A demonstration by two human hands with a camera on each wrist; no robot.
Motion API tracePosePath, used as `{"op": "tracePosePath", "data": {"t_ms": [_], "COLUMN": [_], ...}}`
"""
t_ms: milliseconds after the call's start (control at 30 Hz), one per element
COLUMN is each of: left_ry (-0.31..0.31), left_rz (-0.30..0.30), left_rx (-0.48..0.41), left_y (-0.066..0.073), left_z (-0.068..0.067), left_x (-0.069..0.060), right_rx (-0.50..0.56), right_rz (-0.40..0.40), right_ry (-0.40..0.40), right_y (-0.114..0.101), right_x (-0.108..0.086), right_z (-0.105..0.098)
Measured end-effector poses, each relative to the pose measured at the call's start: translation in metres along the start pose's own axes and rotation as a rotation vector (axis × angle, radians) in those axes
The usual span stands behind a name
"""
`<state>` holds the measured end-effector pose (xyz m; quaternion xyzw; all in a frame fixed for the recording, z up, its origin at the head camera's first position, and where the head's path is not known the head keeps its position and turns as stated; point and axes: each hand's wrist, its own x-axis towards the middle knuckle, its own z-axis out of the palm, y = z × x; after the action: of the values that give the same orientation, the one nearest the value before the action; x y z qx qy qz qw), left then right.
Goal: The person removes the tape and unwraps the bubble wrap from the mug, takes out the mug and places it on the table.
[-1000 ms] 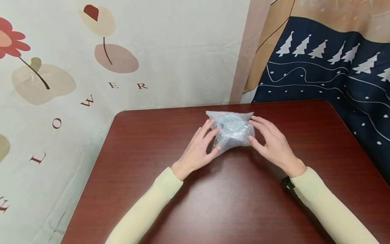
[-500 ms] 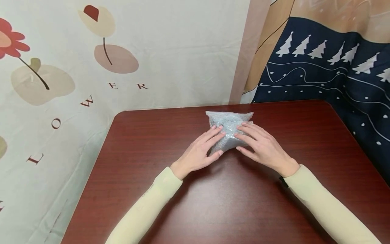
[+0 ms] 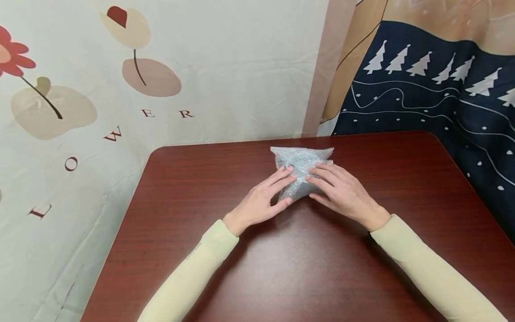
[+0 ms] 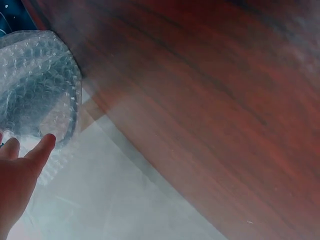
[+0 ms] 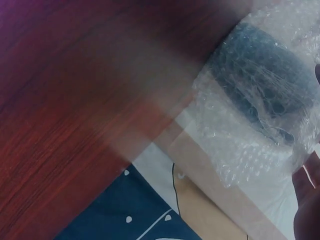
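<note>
Plastic package [image 3: 301, 166], dark shape [image 5: 262, 80] inside, left hand [image 3: 260, 199] and right hand [image 3: 347, 192] touching it, grip apart

We have one bubble-wrap package [image 3: 302, 165], made of clear, glossy, crinkled film. We see the film closed around dark blue-grey contents [image 5: 260, 75], which we cannot identify through the layers. The body bulges at its middle; the far end is flattened and flares into two pointed corners. We find the package resting on the table [image 3: 306, 268], near the midpoint of the far edge, flared end facing that edge.
</note>
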<state>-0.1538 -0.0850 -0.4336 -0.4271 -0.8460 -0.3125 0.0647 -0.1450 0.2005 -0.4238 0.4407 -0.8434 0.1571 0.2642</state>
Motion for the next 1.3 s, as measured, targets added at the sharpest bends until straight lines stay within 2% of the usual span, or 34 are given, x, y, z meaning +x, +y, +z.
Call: {"op": "tracePosePath", "data": {"t_ms": [433,900,1300], "left_ry": [-0.024,-0.035,-0.033], "left_rz": [-0.053,-0.069,-0.067], "left_rx": [-0.052,-0.042,-0.008], "left_y": [0.0033,0.0046,0.0052], "left_z": [-0.0026,-0.003,-0.0028], "left_x": [0.0,0.0,-0.0014], "right_rx": [-0.071,-0.033,0.011], "right_rz": [-0.008,-0.047,-0.006], "right_ry": [0.032,0.105,0.083], "right_y": [-0.003,-0.0036,-0.0078], "right_x": [0.0016,0.0005,-0.0016], "right_z": [0.0044,0.0073,0.0038]}}
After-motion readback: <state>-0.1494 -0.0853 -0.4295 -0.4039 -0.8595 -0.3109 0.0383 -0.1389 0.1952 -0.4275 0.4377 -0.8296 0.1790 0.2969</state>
